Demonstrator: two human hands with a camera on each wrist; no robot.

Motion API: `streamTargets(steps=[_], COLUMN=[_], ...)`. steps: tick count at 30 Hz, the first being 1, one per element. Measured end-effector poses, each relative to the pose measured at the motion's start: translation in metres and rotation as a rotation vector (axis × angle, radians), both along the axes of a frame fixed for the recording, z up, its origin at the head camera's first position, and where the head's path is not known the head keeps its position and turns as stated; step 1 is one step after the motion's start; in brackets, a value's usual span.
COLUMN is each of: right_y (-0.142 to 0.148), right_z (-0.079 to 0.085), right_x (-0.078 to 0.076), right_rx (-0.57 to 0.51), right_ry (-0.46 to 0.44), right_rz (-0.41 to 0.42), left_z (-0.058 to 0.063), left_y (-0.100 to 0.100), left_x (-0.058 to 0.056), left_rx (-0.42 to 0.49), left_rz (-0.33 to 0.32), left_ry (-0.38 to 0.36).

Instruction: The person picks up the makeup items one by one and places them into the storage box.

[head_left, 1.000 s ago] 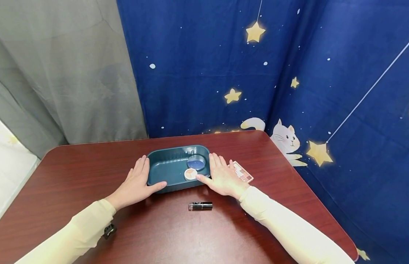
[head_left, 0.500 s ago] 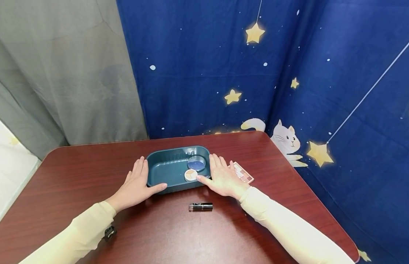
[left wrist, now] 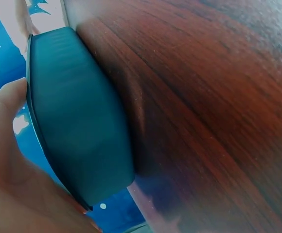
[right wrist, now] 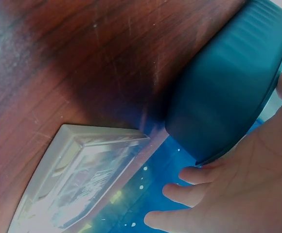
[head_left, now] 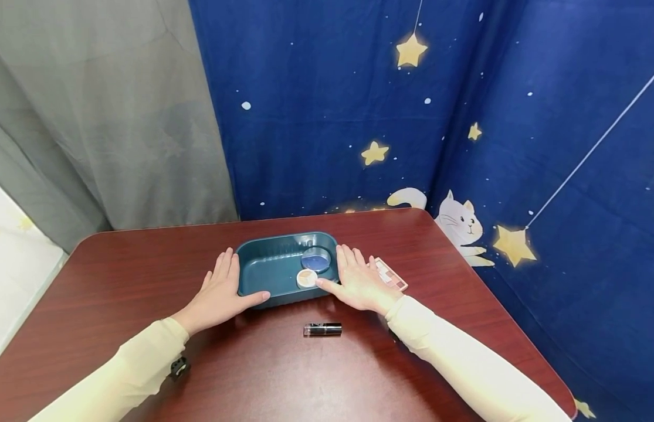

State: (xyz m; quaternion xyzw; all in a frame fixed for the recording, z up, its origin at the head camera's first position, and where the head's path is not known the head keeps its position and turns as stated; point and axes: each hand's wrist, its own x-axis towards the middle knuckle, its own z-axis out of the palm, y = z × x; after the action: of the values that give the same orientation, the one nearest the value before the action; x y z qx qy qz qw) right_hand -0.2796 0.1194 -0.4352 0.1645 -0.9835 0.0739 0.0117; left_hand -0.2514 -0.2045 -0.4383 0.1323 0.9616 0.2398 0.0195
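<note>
A dark teal plastic tray (head_left: 265, 274) stands on the table between both hands. My left hand (head_left: 217, 298) lies along its left end, fingers straight, thumb over the near left corner. Opposite it, my right hand (head_left: 361, 286) rests against the right end with straight fingers, its thumb reaching over the near rim. Inside the tray, toward the right, are a round blue case (head_left: 316, 261) and a smaller round pan of beige and tan makeup (head_left: 307, 278). Both wrist views show the tray's outer wall (left wrist: 82, 116) with fingers at the rim.
A black lipstick-like tube (head_left: 322, 329) lies on the reddish-brown table (head_left: 253, 375) in front of the tray. Beside the right hand is an eyeshadow palette (head_left: 392, 276), its clear lid seen in the right wrist view. Grey and blue curtains (head_left: 327, 117) hang behind the table.
</note>
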Motion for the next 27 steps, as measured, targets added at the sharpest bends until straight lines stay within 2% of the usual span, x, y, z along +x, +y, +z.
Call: streamTargets(steps=[5,16,27], right_y=[0.002,0.018,0.042], right_z=[0.003,0.007,0.007], right_x=[0.0,0.001,-0.001], right_rx=[-0.006,-0.008,-0.05], right_ry=[-0.012,0.025,0.117], right_rz=[-0.008,0.009,0.031], left_z=[0.0,0.001,0.0], left_y=[0.0,0.0,-0.001], left_x=[0.0,0.002,0.0], left_rx=[-0.003,0.008,0.0], left_rz=[-0.001,-0.001,-0.007], left_ry=[0.001,-0.014,-0.014])
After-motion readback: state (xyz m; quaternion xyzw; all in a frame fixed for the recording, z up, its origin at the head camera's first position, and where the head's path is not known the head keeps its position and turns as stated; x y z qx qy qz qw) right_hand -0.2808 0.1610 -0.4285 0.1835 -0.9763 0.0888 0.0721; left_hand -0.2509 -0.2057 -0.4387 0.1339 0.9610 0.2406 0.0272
